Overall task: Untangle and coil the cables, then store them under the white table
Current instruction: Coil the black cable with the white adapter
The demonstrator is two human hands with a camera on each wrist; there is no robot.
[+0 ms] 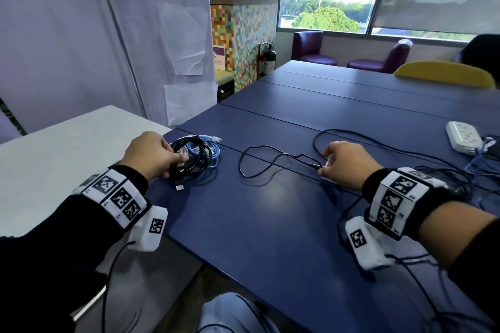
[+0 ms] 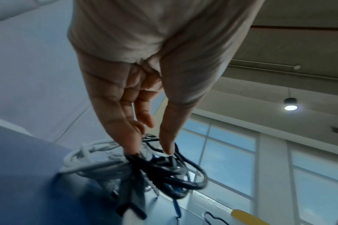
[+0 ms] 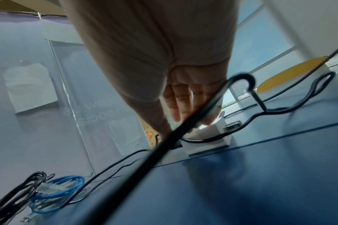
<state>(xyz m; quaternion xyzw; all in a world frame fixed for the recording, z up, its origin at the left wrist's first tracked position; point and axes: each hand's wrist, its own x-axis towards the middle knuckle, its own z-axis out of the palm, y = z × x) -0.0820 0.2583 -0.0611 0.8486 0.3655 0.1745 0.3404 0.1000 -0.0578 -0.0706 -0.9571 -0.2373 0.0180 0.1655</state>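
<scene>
A tangled bundle of black, white and blue cables (image 1: 198,157) lies on the blue table (image 1: 270,211) near its left edge, beside the white table (image 1: 67,159). My left hand (image 1: 176,159) grips the black loops of this bundle (image 2: 164,172) between thumb and fingers (image 2: 133,143). A loose black cable (image 1: 259,162) snakes across the blue table to a small white adapter (image 3: 206,140). My right hand (image 1: 326,167) holds that adapter, fingers (image 3: 175,106) on top and thumb by the plug. The same bundle (image 3: 54,191) shows at lower left in the right wrist view.
A white power strip (image 1: 464,136) with blue and black leads sits at the blue table's right edge. A yellow chair (image 1: 443,77) stands behind it, and a pale banner (image 1: 108,35) hangs behind the white table. Thin black wrist-camera wires trail over the table's near right.
</scene>
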